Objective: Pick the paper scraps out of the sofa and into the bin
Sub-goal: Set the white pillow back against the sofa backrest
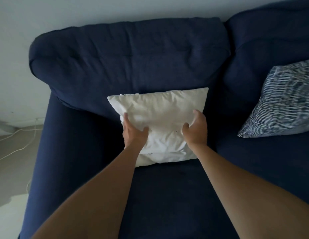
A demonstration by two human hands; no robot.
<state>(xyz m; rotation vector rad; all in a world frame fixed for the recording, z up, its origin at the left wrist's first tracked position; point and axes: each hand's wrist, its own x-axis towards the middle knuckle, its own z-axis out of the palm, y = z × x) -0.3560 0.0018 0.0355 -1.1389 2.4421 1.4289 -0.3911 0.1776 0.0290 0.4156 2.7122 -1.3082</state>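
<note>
Dark navy-blue fabric sofa [167,195]: one solid colour over seat, back cushions and armrest, no pattern. Plain white square fabric cushion [160,114]: off-white, unpatterned, with creases shading to pale grey and a small white label at its top edge. Blue-and-white patterned square cushion [281,100]: rows of short broken white dashes on a blue ground. Thin white cable [15,135]: on beige floor [10,169]. Pale grey-white wall [46,11]: plain.
</note>
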